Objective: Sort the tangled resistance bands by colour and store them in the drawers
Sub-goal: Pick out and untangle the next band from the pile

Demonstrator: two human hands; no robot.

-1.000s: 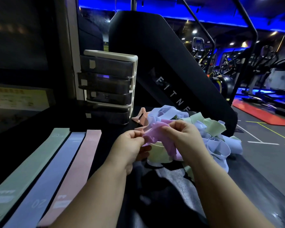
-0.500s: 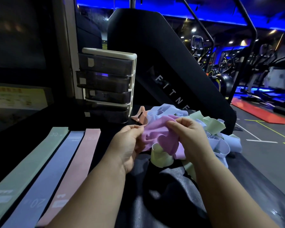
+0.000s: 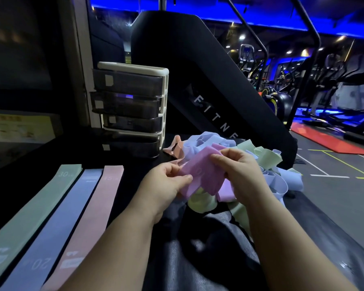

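Three flat resistance bands laid side by side: one green (image 3: 33,208), one blue (image 3: 57,225), one pink (image 3: 90,215). One purple stretch band (image 3: 200,175) lifted. One cream-framed drawer unit (image 3: 132,108), four smoky translucent drawers. Tangled pile (image 3: 267,164): uncountable.

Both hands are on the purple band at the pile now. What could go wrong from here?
1. The purple band, pinched by the left hand and right hand, still runs into the tangled pile; pulling may drag other bands along.
2. The pile sits near the table's right edge, so loose bands could slide off.
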